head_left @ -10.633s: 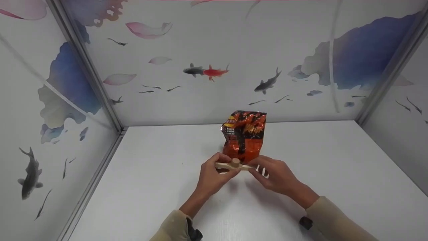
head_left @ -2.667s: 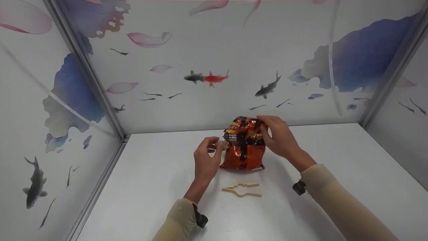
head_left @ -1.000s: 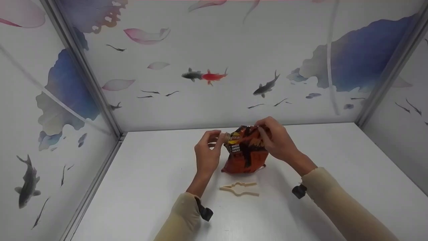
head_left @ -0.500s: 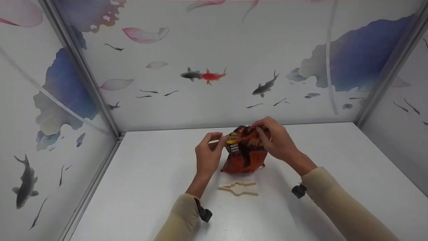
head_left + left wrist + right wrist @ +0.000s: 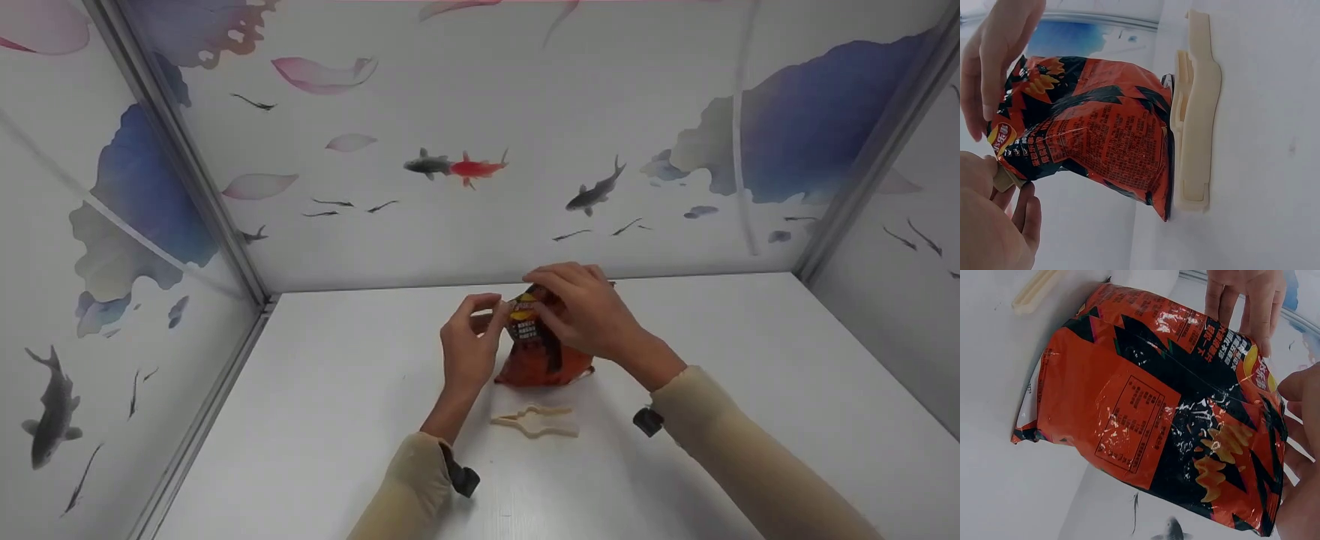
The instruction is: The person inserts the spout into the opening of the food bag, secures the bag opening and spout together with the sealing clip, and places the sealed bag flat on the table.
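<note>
Your left hand pinches the small beige piece at an upper corner of the bag standing on the table; best flatten that corner gently, though whether your right hand grips, I cannot tell.

- Bench: between the left wall and the right wall, before the back wall.
- Bag: standing on the bench, toward the back wall.
- Clip: flat on the bench, before the bag and near its base; joined end left, free ends right.
- Left fingers: at the bag's upper left corner, around a small piece.
- Right fingers: across the bag's top, right of the left fingers; thumb before the bag.
</note>
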### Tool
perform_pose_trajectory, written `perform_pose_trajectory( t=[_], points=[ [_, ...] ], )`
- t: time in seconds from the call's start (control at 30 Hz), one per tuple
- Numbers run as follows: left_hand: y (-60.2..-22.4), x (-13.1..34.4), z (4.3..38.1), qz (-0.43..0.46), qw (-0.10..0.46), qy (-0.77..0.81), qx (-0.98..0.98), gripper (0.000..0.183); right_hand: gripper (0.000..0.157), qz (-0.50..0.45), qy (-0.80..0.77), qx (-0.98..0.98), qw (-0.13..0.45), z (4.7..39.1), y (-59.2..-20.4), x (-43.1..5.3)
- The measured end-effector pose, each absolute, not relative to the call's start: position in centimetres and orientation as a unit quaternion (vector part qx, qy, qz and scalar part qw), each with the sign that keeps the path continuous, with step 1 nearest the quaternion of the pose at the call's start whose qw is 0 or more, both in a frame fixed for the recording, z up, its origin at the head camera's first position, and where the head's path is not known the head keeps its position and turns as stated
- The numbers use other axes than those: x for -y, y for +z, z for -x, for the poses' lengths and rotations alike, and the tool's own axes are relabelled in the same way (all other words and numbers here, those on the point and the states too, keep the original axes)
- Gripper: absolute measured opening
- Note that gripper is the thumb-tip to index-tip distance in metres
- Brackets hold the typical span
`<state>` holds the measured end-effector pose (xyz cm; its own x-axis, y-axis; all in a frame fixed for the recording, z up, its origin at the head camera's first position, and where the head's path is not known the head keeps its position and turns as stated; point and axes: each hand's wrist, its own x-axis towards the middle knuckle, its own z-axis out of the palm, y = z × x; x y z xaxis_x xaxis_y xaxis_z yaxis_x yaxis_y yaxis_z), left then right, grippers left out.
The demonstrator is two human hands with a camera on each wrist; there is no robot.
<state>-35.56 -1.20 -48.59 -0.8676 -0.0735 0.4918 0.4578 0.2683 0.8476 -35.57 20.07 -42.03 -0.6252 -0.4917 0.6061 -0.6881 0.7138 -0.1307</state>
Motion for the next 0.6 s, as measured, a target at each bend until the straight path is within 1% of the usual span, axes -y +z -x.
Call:
perform_pose_trajectory(
  t=[0.3,0.47,0.6],
  points=[
    [-48.7,0.8,35.7,0.126,0.233,-0.599,0.756,0.022,0.037,-0.329,0.077,0.909,0.244,35.9,-41.7,-18.5],
    [-48.7,0.5,35.7,0.121,0.235,-0.606,0.751,0.024,0.025,-0.324,0.052,0.917,0.227,36.1,-41.5,-18.3],
    [-48.8,0.4,35.7,0.112,0.232,-0.613,0.747,0.021,0.02,-0.318,0.066,0.924,0.201,36.2,-41.5,-18.2]
  ],
)
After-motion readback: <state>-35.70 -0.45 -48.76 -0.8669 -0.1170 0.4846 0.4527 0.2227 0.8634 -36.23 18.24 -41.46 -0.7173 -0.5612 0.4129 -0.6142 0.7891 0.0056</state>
